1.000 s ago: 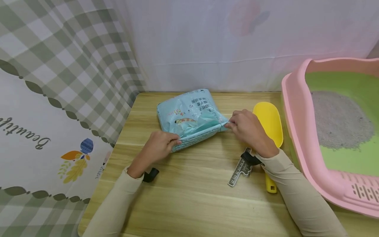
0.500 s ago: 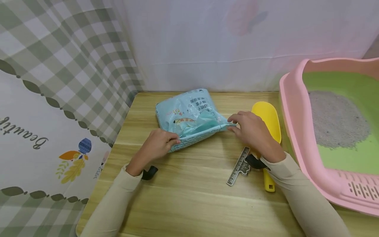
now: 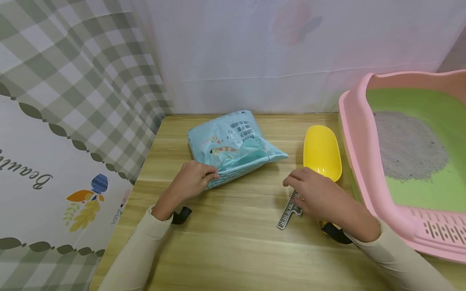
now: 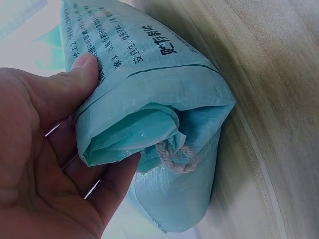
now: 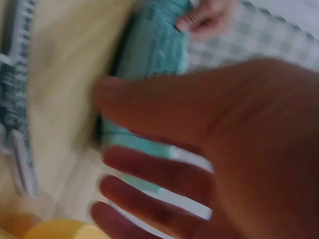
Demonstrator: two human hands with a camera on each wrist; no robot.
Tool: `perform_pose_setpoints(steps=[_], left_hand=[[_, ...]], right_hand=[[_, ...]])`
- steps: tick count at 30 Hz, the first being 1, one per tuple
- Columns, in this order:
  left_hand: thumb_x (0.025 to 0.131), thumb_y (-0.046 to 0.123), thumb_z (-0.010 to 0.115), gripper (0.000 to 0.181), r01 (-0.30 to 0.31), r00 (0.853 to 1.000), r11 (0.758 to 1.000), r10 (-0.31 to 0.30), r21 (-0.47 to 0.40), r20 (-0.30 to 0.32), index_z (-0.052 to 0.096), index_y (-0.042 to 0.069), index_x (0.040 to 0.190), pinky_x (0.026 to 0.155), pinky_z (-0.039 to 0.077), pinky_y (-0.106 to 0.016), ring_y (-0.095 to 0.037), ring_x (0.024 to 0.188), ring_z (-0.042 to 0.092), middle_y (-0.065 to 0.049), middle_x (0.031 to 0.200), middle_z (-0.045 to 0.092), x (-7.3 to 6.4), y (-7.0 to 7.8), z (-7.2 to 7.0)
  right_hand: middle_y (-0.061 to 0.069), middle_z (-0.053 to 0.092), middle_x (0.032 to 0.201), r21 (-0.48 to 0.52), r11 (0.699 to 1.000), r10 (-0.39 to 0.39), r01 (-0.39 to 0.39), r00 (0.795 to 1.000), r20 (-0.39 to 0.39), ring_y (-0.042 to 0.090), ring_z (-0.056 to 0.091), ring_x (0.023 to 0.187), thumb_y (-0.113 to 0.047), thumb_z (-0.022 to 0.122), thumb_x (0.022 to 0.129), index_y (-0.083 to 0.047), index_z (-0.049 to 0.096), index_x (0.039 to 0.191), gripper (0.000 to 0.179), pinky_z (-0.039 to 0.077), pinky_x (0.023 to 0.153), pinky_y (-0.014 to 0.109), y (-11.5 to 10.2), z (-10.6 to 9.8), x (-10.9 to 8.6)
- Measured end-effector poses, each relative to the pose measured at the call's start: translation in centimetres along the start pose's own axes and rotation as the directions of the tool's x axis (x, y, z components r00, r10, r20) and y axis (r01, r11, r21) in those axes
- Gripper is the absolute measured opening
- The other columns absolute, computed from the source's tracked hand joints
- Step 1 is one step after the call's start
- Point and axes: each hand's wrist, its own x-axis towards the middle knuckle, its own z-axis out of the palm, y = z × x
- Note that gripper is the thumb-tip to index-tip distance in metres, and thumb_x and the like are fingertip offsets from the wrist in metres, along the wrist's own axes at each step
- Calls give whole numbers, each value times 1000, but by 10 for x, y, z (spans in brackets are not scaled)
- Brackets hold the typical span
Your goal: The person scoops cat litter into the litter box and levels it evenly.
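Observation:
A light blue printed plastic bag point(image 3: 233, 141) lies on the wooden table, its near edge folded over. My left hand point(image 3: 193, 178) pinches the folded edge at its left corner, thumb on the printed side. In the left wrist view, a short loop of twisted cord point(image 4: 177, 158) pokes from the end of the fold point(image 4: 129, 134). My right hand point(image 3: 316, 194) hangs apart from the bag with nothing in it, fingers spread loosely in the right wrist view. Beneath it lies a clip with a ruler-marked edge point(image 3: 287, 214), partly covered by the fingers.
A yellow scoop point(image 3: 320, 149) lies right of the bag, its handle mostly behind my right hand. Beyond it stands a pink litter box point(image 3: 364, 161) with grey litter point(image 3: 407, 145) on its green floor. A white curtain point(image 3: 236, 48) hangs behind the table, a checked cloth point(image 3: 91, 72) at left.
My right hand has let go of the bag's right corner and moved down and right, over the clip. My left hand keeps its pinch on the fold. The view has shifted slightly.

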Motion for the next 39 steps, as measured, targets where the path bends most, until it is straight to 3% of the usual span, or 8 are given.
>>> perform_pose_setpoints(steps=[4, 10, 18, 24, 30, 39], left_hand=[[101, 17, 81, 9, -3, 1000, 1000, 3, 1, -6, 87, 11, 98, 60, 43, -32, -4, 57, 46, 10, 68, 65, 0, 0, 0], [101, 17, 81, 10, -9, 1000, 1000, 9, 1, 1, 86, 11, 95, 59, 42, -32, -4, 56, 44, 11, 64, 57, 0, 2, -1], [102, 16, 80, 10, -8, 1000, 1000, 8, -1, 7, 86, 11, 95, 58, 41, -31, -4, 56, 43, 11, 63, 55, 0, 2, 0], [101, 16, 81, 9, -14, 1000, 1000, 14, 5, 1, 86, 10, 97, 59, 42, -31, -3, 56, 45, 10, 65, 61, 0, 1, -1], [101, 16, 81, 10, -10, 1000, 1000, 10, 4, 6, 85, 11, 95, 58, 41, -31, -4, 56, 43, 11, 62, 54, 1, 2, -2], [102, 16, 80, 10, -14, 1000, 1000, 14, 3, 6, 85, 11, 94, 57, 39, -31, -3, 55, 42, 13, 59, 48, 1, 3, -2]], right_hand=[[3, 72, 116, -54, 991, -118, 122, 990, 71, 30, 65, 105, 2, 92, 79, -15, 75, 118, 45, 61, 86, 45, 1, 15, -10], [4, 70, 106, -120, 972, -202, 203, 979, 26, 28, 60, 96, 7, 90, 77, -13, 73, 111, 42, 58, 86, 42, 7, 31, -13], [-1, 69, 99, -83, 973, -212, 214, 977, 36, 25, 61, 90, 8, 88, 79, -14, 73, 106, 38, 58, 82, 42, 11, 32, -9], [-10, 64, 88, 29, 981, -195, 194, 979, 60, 15, 58, 81, 5, 85, 86, -19, 73, 94, 28, 56, 73, 37, 14, 26, -2], [-12, 67, 87, 55, 977, -208, 208, 978, -6, 13, 59, 81, 2, 86, 90, -20, 75, 91, 24, 56, 72, 35, 14, 25, 6], [-9, 74, 92, 63, 971, -228, 232, 971, -72, 14, 65, 81, -3, 85, 94, -15, 83, 98, 13, 59, 75, 37, 17, 29, 12]])
